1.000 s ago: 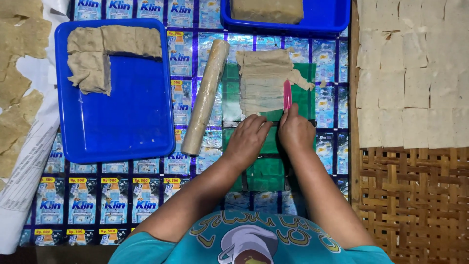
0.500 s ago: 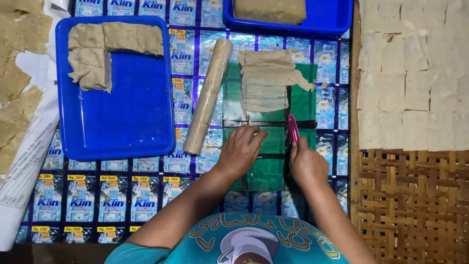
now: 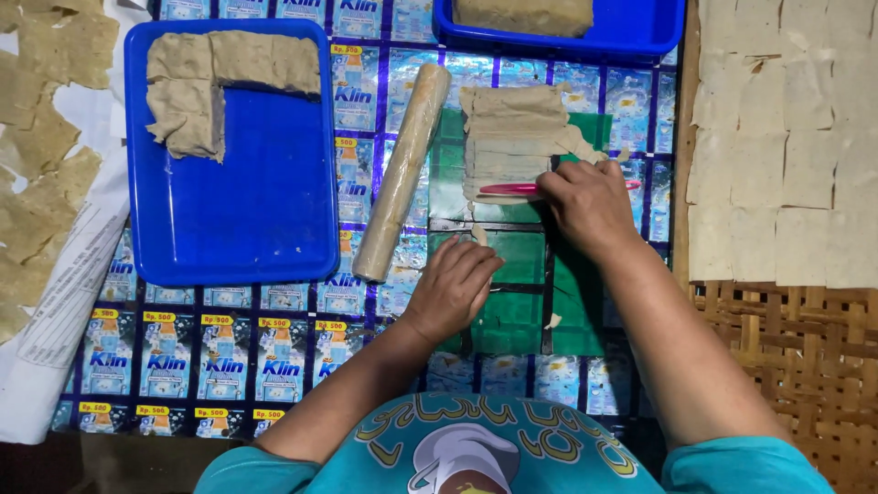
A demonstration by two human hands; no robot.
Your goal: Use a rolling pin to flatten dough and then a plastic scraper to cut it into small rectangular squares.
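Taking the green board (image 3: 512, 293) as the landmark: far to its left lie torn tan scraps (image 3: 41, 165) on white paper, then a blue tray (image 3: 247, 220) with an L of dough blocks (image 3: 197, 87) in its top corner. Just left of the board a wrapped rolling pin (image 3: 401, 174) lies on the patterned table cover.

The left hand (image 3: 453, 288) rests on the board's near-left part, fingers loosely curled and holding nothing. On the board's far end sits the layered dough sheet (image 3: 512, 137). The right hand (image 3: 590, 206) is clamped on a pink knife (image 3: 512, 189), laid crosswise at the sheet's near edge.

With the left hand off the sheet, the layers could likely drag or bunch under the blade, giving ragged strips.

Beyond the board a second blue tray (image 3: 640, 37) holds a dough slab (image 3: 521, 14). To its right, cut squares (image 3: 786, 137) lie on a woven mat (image 3: 805, 366). Nothing blocks the blade.
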